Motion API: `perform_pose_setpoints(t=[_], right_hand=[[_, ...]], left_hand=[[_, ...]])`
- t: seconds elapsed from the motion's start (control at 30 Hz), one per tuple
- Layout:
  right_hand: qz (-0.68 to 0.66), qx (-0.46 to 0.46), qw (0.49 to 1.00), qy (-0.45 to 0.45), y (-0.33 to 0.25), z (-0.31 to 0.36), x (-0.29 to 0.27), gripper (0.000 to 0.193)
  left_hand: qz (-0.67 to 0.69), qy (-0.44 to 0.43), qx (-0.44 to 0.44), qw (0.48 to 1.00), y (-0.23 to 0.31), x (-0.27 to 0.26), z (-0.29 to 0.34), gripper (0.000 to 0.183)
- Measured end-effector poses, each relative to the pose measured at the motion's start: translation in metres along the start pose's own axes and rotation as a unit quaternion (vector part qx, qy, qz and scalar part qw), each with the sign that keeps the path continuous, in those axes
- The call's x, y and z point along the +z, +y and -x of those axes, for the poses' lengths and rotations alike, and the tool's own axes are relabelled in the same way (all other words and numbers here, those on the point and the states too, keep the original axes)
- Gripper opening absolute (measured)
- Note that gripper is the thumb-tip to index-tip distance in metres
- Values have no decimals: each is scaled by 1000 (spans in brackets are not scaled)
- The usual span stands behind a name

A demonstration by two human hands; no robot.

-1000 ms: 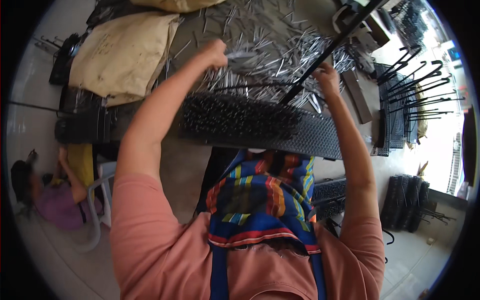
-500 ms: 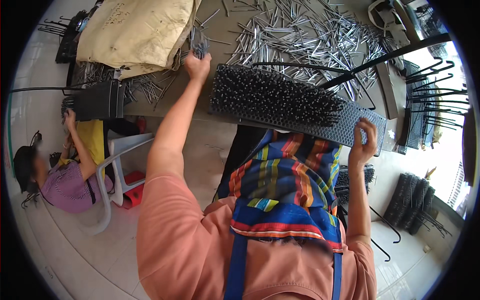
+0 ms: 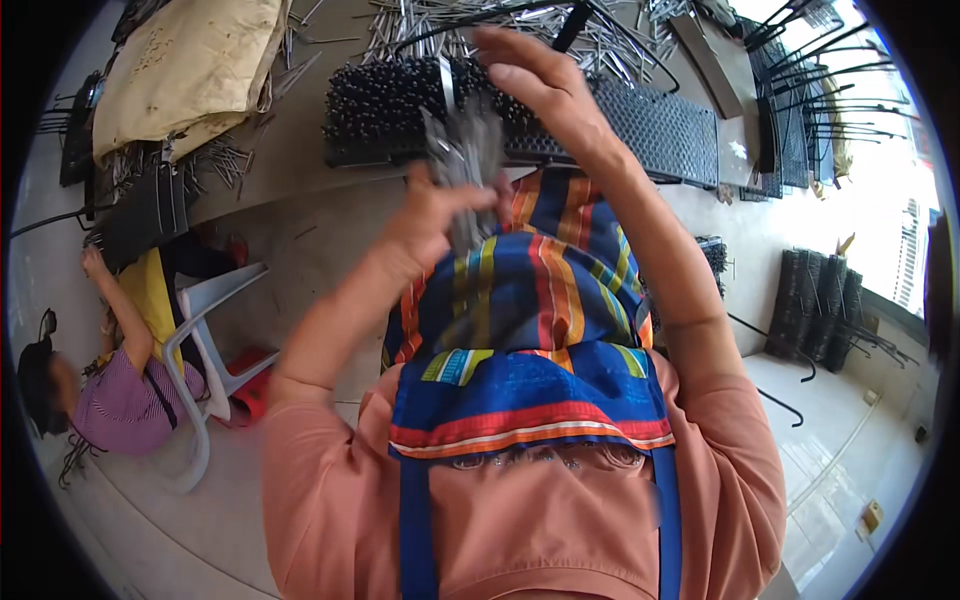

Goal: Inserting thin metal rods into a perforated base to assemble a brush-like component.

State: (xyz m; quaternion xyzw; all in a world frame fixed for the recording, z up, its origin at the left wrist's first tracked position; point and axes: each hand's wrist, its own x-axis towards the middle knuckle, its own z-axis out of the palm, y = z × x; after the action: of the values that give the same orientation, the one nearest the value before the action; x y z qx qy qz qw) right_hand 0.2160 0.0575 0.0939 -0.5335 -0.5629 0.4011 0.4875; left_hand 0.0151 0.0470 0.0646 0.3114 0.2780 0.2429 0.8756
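Observation:
My left hand (image 3: pixel 430 215) is closed around a bundle of thin silver metal strips (image 3: pixel 465 160), blurred by motion, in front of the board's near edge. A long perforated dark board (image 3: pixel 655 125) lies along the table edge. Dark pins (image 3: pixel 385 110) stand densely over its left part, while rows of holes show on the right. Over the board's middle hangs my right hand (image 3: pixel 550 90), thumb and fingers apart, with nothing visible in it. One bright strip (image 3: pixel 446 85) stands out among the pins left of that hand. A striped cloth apron (image 3: pixel 540 290) covers my front.
Loose metal strips (image 3: pixel 420 25) are scattered behind the board. A cream sack (image 3: pixel 190 75) lies at the table's left. Hooked black rods (image 3: pixel 835 95) stick out at right; more dark pin boards (image 3: pixel 815 300) stand on the floor. A co-worker (image 3: pixel 130 400) sits at left beside a grey chair (image 3: pixel 205 340).
My left hand has come back from the far table toward me, carrying the strips. My right hand has left the board's right end and moved left over its middle. The view has shifted.

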Motion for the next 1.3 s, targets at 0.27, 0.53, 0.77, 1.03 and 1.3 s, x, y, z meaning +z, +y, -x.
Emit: perform_pose_setpoints(t=[0.27,0.53,0.77,1.03,1.3], right_hand=[[-259,121,945,-160,41,106,19,60],[-259,315,910,71,54,143,16,14],[-267,344,883,174,64,140,19,6],[-271,364,887,88,62,130,4,6],[-150,199,930,271,62,137,-15,3]], left_hand=[[7,-50,-135,990,-73,15,27,44],[-18,67,-130,989,-77,10,2,30],[-5,95,-178,980,-76,6,-4,26],[-26,48,-191,980,-70,11,-7,22],[46,166,-193,966,-95,-15,-22,20]])
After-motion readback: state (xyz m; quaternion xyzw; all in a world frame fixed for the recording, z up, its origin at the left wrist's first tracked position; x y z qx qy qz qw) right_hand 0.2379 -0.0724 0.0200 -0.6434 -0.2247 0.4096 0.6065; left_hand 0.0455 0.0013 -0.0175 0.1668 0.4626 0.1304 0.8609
